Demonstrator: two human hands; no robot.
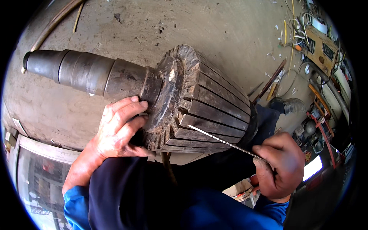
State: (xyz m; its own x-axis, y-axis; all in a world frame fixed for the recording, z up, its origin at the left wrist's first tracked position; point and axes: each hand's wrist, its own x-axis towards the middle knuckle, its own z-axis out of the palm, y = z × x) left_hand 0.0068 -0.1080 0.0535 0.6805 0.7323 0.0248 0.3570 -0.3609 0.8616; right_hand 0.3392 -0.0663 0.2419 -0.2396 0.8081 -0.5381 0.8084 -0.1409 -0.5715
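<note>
Dark blue cloth [126, 191] over my lap and knee fills the lower middle of the view, with brighter blue sleeve cuffs at either side.

Left hand [119, 132]: fingers spread and laid flat, curving over the worn end face of the rotor [199, 101]; the thumb lies along its lower edge. Hand open, clasping nothing, only pressing on the metal.

Right hand [280, 165]: curled tight into a fist around the near end of a thin blade [226, 143], a narrow toothed strip like a hacksaw blade. Thumb and fingers fully closed on it.

Thin blade: runs up and left from my right fist, its far tip lying in one of the lengthwise slots on the rotor's lower flank.

Rotor: a large, dark, rusty slotted drum, lying on its side across my lap at the centre of the view, slots running along its length. Its shaft [76, 71], stepped and grey, sticks out to the upper left over the concrete floor [214, 27].

Around: a shoe [287, 104] on the floor past the rotor's right end; thin rods [270, 82] lying near it; a yellowish box with dials [321, 49] and tangled wires at upper right; red-framed gear [324, 134] along the right edge. Between my hands nothing crosses the blade.
</note>
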